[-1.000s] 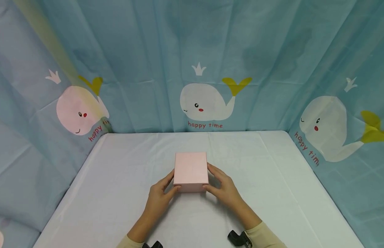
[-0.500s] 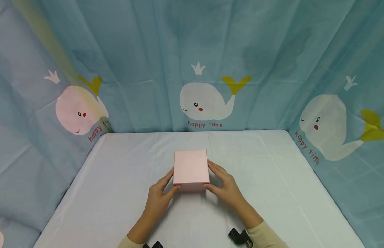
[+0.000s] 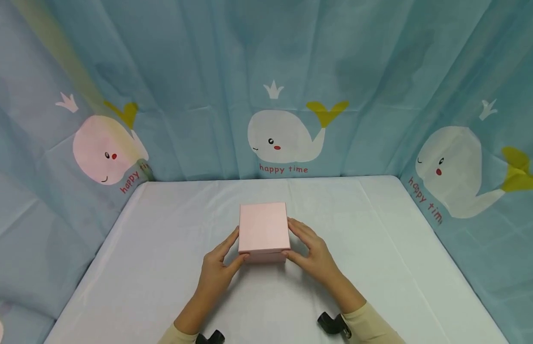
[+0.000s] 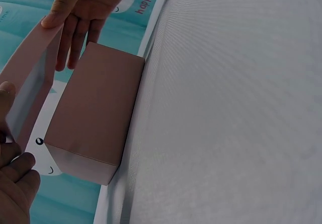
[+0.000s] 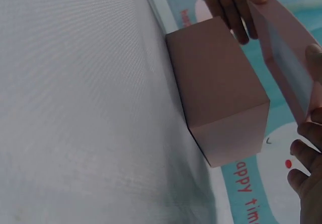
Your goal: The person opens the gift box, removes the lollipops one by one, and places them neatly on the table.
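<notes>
A pink square box lid [image 3: 263,227] is held level in the head view, above its box base [image 3: 266,258], which shows only as a strip under the lid's near edge. My left hand [image 3: 217,270] grips the lid's left side, thumb at the near corner. On the opposite side my right hand [image 3: 315,258] grips it the same way. Both wrist views show a gap between the lid [image 4: 30,58] and the base [image 4: 95,103], and the lid's pale hollow underside. The base [image 5: 221,78] stands on the table; its inside is hidden.
A white cloth covers the table [image 3: 142,267]. Blue curtains [image 3: 197,143] with whale prints and lettering hang behind it and along both sides. Black wrist devices [image 3: 333,325] sit at the sleeves.
Both hands have raised the lid off the base, which stays on the table. The lid looks a little larger in the head view, whose whole scene has shifted slightly upward.
</notes>
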Available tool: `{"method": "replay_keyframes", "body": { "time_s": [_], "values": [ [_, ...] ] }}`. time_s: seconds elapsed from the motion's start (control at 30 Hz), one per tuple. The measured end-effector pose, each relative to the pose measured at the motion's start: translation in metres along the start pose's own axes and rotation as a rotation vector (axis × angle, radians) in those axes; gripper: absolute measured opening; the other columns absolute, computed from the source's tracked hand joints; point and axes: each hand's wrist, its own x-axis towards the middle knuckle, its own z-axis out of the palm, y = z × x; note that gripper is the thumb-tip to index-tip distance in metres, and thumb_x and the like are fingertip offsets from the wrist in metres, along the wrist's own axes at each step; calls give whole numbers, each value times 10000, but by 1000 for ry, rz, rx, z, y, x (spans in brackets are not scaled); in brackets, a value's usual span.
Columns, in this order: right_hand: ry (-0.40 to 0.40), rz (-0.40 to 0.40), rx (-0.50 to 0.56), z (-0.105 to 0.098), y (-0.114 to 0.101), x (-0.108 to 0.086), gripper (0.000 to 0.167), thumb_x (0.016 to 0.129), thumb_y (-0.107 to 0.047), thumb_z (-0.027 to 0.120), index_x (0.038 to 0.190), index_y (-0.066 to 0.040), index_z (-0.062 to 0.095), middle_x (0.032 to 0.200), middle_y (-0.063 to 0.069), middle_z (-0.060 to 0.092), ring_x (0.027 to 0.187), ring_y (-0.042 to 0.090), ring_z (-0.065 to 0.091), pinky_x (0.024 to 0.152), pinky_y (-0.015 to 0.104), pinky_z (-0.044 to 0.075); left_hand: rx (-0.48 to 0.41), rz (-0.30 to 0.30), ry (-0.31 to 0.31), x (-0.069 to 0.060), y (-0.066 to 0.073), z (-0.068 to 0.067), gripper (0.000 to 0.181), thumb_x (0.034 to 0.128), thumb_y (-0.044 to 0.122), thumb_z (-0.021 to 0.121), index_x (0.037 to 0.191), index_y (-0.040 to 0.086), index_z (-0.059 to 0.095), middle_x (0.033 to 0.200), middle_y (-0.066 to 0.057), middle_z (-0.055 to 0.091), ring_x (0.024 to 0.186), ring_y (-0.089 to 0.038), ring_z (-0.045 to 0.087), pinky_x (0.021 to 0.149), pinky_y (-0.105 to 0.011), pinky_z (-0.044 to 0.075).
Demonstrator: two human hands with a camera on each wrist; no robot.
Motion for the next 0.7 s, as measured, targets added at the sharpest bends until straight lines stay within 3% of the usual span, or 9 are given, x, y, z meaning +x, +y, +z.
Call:
{"method": "replay_keyframes", "body": {
  "time_s": [0.33, 0.57, 0.7],
  "values": [
    [66, -8, -5, -1, -3, 0, 755, 815, -171, 878, 1486, -103, 537, 1511, 60, 552, 1427, 284, 480, 1216, 260, 356, -48, 40, 32, 2, 2, -2, 718, 818, 74, 866, 1466, 64, 557, 1482, -114, 573, 1376, -264, 543, 1141, -145, 393],
    [76, -30, 15, -2, -4, -1, 734, 830, -185, 863, 1481, -88, 537, 1498, 78, 561, 1419, 275, 490, 1203, 227, 360, -78, 148, 59, 3, -1, -2, 736, 802, 75, 874, 1460, 20, 549, 1456, -185, 558, 1372, -273, 529, 1165, -187, 392],
    [80, -51, 20, -2, -3, -3, 722, 852, -270, 849, 1472, -67, 539, 1486, 105, 565, 1411, 285, 495, 1201, 222, 359, -93, 166, 70, 3, -1, -1, 710, 842, 145, 857, 1464, 16, 541, 1457, -196, 547, 1382, -271, 513, 1174, -199, 386]
  ]
}}
